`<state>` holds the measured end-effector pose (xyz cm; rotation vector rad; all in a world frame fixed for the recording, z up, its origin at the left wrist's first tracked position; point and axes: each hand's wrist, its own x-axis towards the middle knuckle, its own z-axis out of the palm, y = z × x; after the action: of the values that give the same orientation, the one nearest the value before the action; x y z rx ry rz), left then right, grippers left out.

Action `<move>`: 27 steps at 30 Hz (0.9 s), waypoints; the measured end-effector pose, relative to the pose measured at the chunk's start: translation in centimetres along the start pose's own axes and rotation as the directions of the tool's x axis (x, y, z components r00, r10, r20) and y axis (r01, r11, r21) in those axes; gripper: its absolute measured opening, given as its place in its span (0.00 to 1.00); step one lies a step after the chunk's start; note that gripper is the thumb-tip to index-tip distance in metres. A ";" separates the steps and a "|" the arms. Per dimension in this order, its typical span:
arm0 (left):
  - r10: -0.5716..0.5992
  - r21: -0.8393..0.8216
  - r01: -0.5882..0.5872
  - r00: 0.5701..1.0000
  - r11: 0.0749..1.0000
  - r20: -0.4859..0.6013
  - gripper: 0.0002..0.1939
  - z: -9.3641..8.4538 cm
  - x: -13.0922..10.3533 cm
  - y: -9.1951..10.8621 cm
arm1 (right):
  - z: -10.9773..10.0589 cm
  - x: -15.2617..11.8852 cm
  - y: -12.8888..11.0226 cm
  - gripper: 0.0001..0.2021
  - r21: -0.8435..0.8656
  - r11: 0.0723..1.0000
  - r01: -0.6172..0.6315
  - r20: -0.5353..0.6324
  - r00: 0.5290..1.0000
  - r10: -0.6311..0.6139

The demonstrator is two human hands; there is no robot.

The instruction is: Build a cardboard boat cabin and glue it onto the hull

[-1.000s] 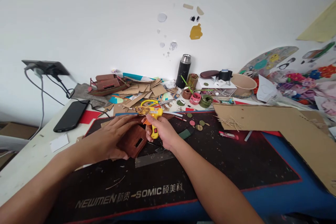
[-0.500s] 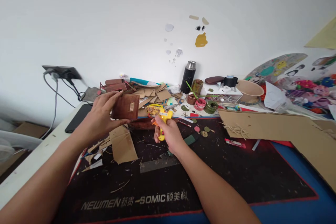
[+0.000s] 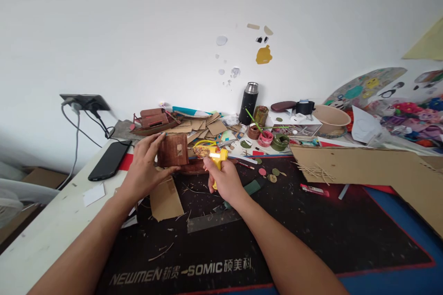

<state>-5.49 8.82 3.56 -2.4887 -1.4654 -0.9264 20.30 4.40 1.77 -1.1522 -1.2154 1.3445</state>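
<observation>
My left hand grips a small reddish-brown box-like piece by its left side, thumb below and fingers above. A tan patch shows on the face turned to me. In my right hand is a yellow hot glue gun, its stained nozzle pointing left, close to the brown piece. Whether the tip touches it I cannot tell. Behind and below both hands lies a long brown piece, partly covered. A cardboard piece rests on the black mat under my left hand.
A brown model boat and cardboard scraps sit along the wall. Nearby stand a black thermos and open paint jars. A big cardboard sheet with thin sticks covers the right; a phone lies left.
The brown piece in my left hand has moved slightly right and down, nearer the glue gun's nozzle. The view has shifted a little, showing more of the phone. Both grips stay the same.
</observation>
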 end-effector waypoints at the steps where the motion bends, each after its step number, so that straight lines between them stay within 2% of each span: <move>1: 0.017 -0.004 -0.017 1.000 1.000 0.003 0.48 0.2 0.0 0.0 | 0.0 0.0 -0.1 0.32 -0.011 1.000 0.003 -0.011 1.000 -0.003; 11: 0.161 -0.049 -0.164 0.986 0.985 -0.050 0.50 1.5 -0.4 0.2 | -0.3 -0.3 -0.9 0.33 -0.088 0.996 0.022 -0.087 0.996 -0.030; 27: 0.166 -0.068 -0.170 0.984 0.983 -0.059 0.50 1.4 -0.4 0.3 | -0.5 -0.5 -1.0 0.32 -0.175 0.984 0.043 -0.142 0.987 -0.069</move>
<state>-4.73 8.85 2.28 -2.5694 -1.2044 -1.0215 20.87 4.04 2.80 -1.3046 -1.2645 1.1084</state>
